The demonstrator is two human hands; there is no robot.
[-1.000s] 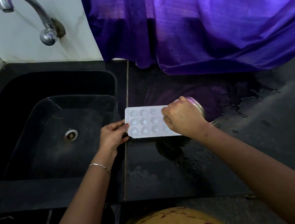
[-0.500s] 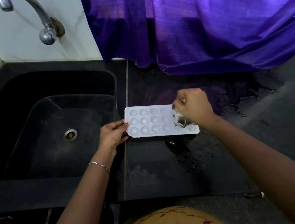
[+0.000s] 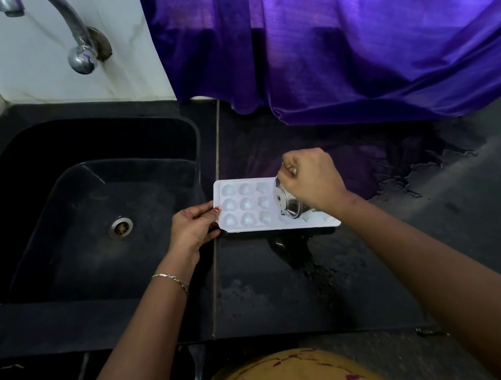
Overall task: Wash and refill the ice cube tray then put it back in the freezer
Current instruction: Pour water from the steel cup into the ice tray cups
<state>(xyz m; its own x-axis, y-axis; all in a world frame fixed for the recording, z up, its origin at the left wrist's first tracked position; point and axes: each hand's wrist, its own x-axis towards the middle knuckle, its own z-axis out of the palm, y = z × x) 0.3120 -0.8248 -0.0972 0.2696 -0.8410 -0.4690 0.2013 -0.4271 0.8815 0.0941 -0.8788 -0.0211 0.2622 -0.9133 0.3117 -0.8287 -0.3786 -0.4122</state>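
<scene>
Tilted steel cup (image 3: 289, 204) over ice tray (image 3: 246, 204)

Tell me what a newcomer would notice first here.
The white plastic ice cube tray with heart-shaped cells sits on the wet black counter beside the black sink, its left end held by the left hand. The right hand tips a small steel cup over its right end. Behind hangs a shiny purple curtain.

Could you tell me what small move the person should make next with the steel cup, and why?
Probably slide the tilted steel cup slowly along the right-end cells of the ice cube tray: the right hand holds it tipped there, the left hand steadies the left edge, and the counter is already wet.
</scene>
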